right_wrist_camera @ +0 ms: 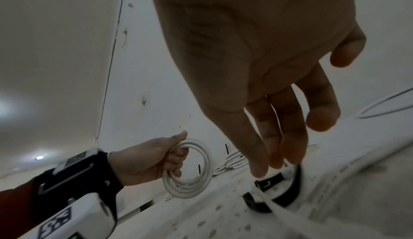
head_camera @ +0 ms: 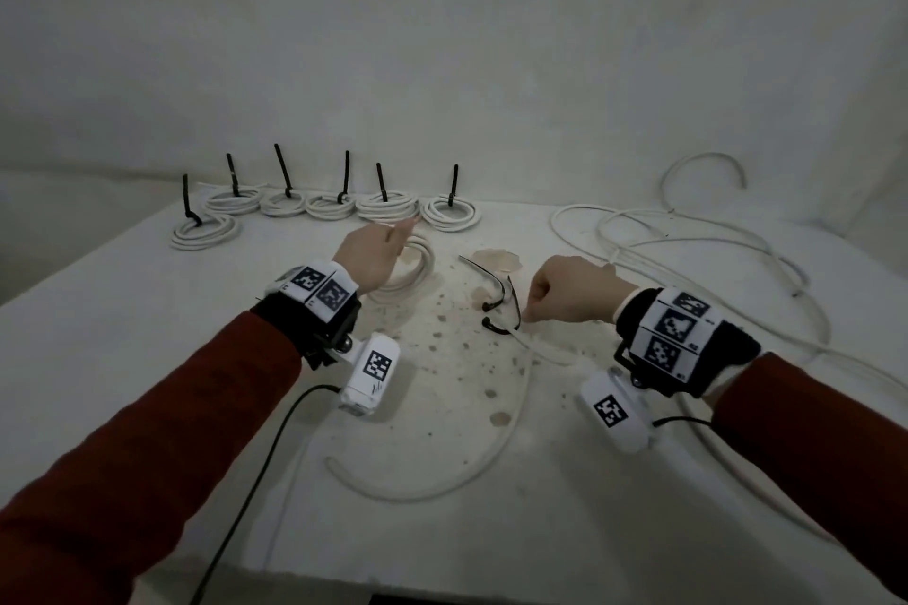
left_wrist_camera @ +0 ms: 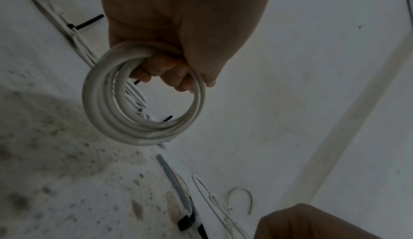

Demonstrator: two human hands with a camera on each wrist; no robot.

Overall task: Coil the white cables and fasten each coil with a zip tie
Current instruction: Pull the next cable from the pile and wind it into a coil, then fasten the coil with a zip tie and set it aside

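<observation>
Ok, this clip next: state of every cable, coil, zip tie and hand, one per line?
Left hand: grips untied coil.
Untied coil: wound, held up, no tie.
Right hand: fingers reaching down at loose zip ties.
Loose zip ties: unfastened, on table.
Six tied coils: fastened, tails upright.
Loose cable: uncoiled, sprawled on table.

On the table (head_camera: 491, 531), six tied coils (head_camera: 339, 206) are ranged behind the loose zip ties (head_camera: 496, 295); a coil (head_camera: 410, 268) is held to their left, uncoiled cable (head_camera: 688, 241) spread right
</observation>
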